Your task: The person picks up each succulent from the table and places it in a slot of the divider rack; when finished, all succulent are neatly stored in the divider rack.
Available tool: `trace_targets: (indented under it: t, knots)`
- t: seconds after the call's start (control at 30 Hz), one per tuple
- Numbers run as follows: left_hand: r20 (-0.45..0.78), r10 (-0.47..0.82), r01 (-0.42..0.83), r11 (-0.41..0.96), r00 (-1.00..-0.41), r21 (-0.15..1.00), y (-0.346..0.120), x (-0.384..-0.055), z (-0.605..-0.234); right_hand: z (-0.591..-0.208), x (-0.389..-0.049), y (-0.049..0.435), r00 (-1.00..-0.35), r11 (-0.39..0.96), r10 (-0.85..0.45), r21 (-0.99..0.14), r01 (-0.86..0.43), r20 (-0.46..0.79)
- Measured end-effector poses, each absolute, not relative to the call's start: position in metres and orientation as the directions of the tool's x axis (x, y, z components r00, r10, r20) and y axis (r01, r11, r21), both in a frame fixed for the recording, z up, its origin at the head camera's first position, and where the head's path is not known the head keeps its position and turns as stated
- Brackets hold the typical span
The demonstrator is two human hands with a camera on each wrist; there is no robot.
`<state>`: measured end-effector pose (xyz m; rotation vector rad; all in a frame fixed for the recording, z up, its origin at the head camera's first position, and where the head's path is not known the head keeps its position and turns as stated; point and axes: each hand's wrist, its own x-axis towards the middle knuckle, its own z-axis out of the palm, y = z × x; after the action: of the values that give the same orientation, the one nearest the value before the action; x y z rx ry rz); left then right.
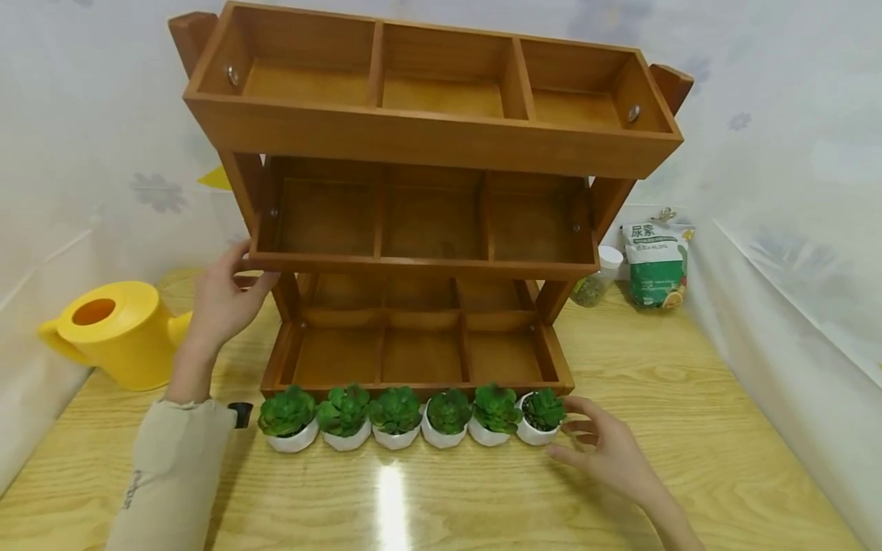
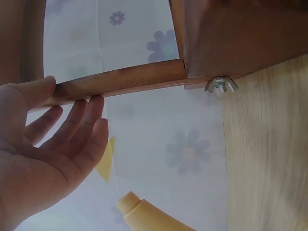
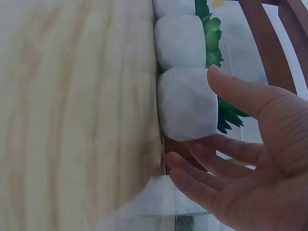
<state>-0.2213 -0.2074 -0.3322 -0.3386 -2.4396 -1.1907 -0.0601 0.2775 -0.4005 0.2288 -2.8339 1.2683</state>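
Observation:
A brown wooden tiered planter shelf (image 1: 427, 268) with divided compartments stands on the table. My left hand (image 1: 230, 298) is at its left side by the middle tier. In the left wrist view, the left thumb and fingertips (image 2: 96, 103) pinch a wooden side bar (image 2: 125, 79) of the shelf. Several green succulents in white faceted pots line up along the shelf's front. Beside the rightmost potted succulent (image 1: 540, 413) is my right hand (image 1: 606, 448), fingers spread and loosely bent around its side. The right wrist view shows the thumb by that white pot (image 3: 187, 103); firm contact cannot be told.
A yellow watering can (image 1: 120, 337) stands left of my left forearm. Behind the shelf on the right are a white-lidded jar (image 1: 596, 279) and a green-and-white bag (image 1: 658, 268) closed with a clip. Flower-patterned sheeting (image 1: 779, 153) surrounds the wooden table (image 1: 689, 398).

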Motion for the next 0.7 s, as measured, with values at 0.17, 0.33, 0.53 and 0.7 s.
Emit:
trace_targets:
  t: [0.17, 0.33, 0.53, 0.7]
  knots:
    - [0.453, 0.040, 0.383, 0.604, -0.890, 0.699, -0.207, -0.220, -0.331, -0.399, -0.065, 0.268, -0.991, 0.684, -0.110, -0.718, -0.129, 0.073]
    - [0.440, 0.040, 0.373, 0.603, -0.897, 0.705, -0.207, -0.219, -0.329, -0.399, -0.069, 0.259, -0.985, 0.757, -0.119, -0.631, -0.170, 0.123]
    - [0.438, 0.043, 0.372, 0.609, -0.898, 0.701, -0.206, -0.218, -0.328, -0.397, -0.071, 0.253, -0.992, 0.800, -0.075, -0.588, -0.119, 0.099]
    - [0.443, 0.044, 0.375, 0.611, -0.895, 0.697, -0.206, -0.218, -0.329, -0.396, -0.071, 0.253, -0.998, 0.791, -0.024, -0.609, -0.056, 0.060]
